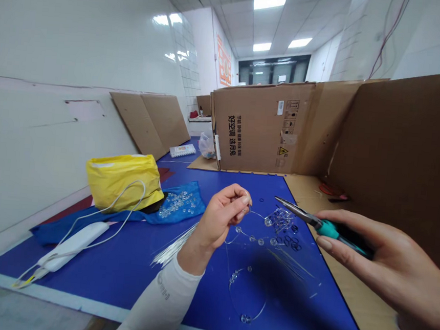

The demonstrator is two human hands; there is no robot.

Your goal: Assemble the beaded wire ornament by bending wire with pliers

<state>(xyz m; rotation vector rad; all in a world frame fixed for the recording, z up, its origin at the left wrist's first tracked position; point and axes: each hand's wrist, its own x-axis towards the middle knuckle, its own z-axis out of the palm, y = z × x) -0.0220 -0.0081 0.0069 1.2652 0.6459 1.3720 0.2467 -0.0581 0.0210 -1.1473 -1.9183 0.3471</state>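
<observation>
My left hand (225,211) is closed in a pinch on a thin wire (257,214), above the blue table. A clear bead (268,222) sits on that wire, to the right of my fingers. My right hand (381,256) grips needle-nose pliers (308,216) with green and black handles, their tip pointing left toward my left hand but apart from it. Below my left hand lie clear beads (261,241) along a strand. Nearer me, a looped wire (263,307) carries several more clear beads (245,319).
Black rings (293,243) and a tangle of wire pieces (282,220) lie below the pliers. Straight wires (174,246) lie left of my wrist. Loose beads (178,204) rest on blue cloth beside a yellow bag (124,180). A white power strip (74,250) lies at left; cardboard (261,132) stands behind.
</observation>
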